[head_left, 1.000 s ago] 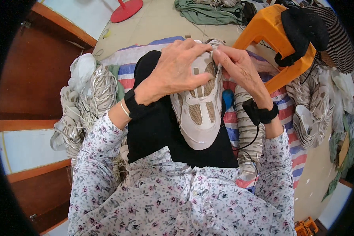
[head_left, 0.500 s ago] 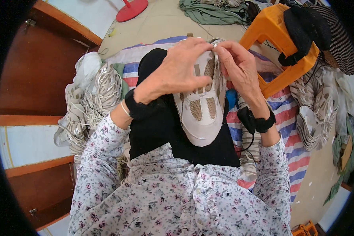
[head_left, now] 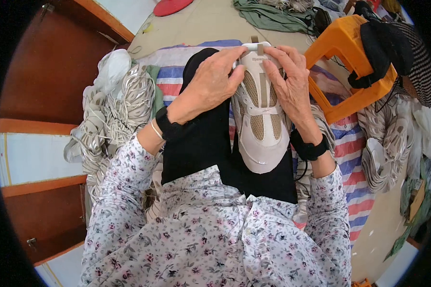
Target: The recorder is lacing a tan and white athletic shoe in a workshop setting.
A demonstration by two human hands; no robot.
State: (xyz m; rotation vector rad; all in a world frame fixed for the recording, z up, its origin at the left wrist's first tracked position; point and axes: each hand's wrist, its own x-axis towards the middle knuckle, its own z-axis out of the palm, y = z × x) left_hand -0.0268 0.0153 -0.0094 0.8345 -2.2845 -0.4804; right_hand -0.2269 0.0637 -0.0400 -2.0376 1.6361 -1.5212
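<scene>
A cream shoe upper (head_left: 260,148) with tan mesh panels rests on my black-clad right thigh, its rounded toe toward me. My left hand (head_left: 219,71) pinches the left edge of its far end between thumb and fingers. On the opposite edge, my right hand (head_left: 292,79) holds the upper with the fingers over the rim and the thumb on its face. A grey-brown strip runs down the middle, and a small tab of that colour stands at the far end. The underside of the upper is hidden.
Piled shoe uppers with laces (head_left: 129,98) lie at the left, beside brown cupboard doors (head_left: 57,71). To the right stands an orange plastic stool (head_left: 337,38) with dark cloth on it. More stacked uppers (head_left: 385,138) sit beyond the striped sheet (head_left: 354,167).
My hands have moved from close together at the upper's right edge to opposite sides of its far end. The upper has turned to face me more squarely and shifted right in view.
</scene>
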